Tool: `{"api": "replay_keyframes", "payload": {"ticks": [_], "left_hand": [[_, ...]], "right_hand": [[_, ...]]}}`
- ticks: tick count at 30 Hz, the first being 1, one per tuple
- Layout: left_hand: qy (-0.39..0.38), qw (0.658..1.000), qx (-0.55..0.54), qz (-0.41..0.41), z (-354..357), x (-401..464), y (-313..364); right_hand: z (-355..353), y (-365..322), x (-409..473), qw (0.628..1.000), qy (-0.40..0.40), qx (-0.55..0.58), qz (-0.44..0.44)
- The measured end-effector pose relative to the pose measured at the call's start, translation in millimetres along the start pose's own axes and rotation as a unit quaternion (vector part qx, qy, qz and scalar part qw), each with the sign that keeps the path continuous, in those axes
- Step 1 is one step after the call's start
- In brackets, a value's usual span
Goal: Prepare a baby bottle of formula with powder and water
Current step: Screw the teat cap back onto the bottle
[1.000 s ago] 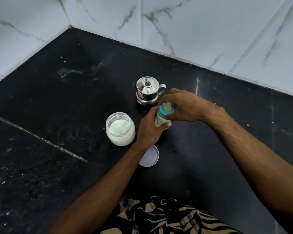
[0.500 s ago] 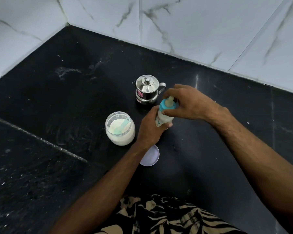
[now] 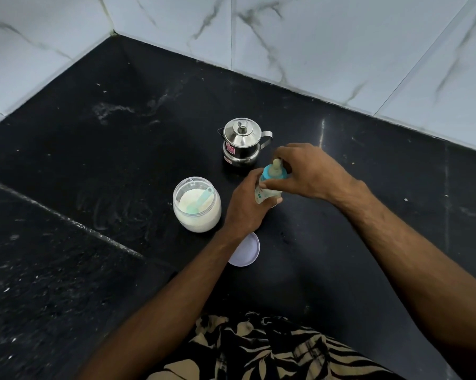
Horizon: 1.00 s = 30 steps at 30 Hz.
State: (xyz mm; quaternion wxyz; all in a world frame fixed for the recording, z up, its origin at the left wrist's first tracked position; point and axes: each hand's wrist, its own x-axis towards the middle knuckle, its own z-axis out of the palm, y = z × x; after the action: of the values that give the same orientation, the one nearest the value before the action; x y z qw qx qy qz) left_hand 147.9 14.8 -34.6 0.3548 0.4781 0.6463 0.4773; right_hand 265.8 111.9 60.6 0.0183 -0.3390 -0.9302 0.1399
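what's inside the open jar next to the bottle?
The jar holds white powder with a teal scoop lying on it, handle toward the rim. How far the scoop's bowl is buried is unclear. The jar's lid lies off, partly covered by the left forearm.

bottle (image 3: 267, 194) body mostly hidden, lid (image 3: 246, 253) half covered

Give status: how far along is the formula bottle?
Done, apparently: open clear powder jar with teal scoop inside, its white lid off on the black counter. In hand: left hand grips the teal-collared baby bottle; right hand grips its collar. Left: shaking, probably; contents unclear. Lidded steel pot stands behind.
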Motion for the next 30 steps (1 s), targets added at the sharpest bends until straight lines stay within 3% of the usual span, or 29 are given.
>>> {"api": "replay_keyframes", "payload": {"ticks": [18,22,25,30], "left_hand": [[-0.002,1.0,0.013,-0.004,-0.3,0.7,-0.6],[0.0,1.0,0.021,0.007,1.2,1.3,-1.2],[-0.001,1.0,0.016,0.002,1.3,1.8,-1.0],[-0.003,1.0,0.027,0.0,1.6,1.9,-1.4]], "right_hand": [[1.4,2.5,-5.3,1.0,0.007,-0.015,-0.003],[-2.3,16.5,-10.6,0.997,-0.058,0.053,-0.027],[-2.3,21.7,-11.2,0.993,-0.044,0.099,-0.051],[-3.9,19.9,-4.9,0.995,-0.045,0.079,-0.038]]}}
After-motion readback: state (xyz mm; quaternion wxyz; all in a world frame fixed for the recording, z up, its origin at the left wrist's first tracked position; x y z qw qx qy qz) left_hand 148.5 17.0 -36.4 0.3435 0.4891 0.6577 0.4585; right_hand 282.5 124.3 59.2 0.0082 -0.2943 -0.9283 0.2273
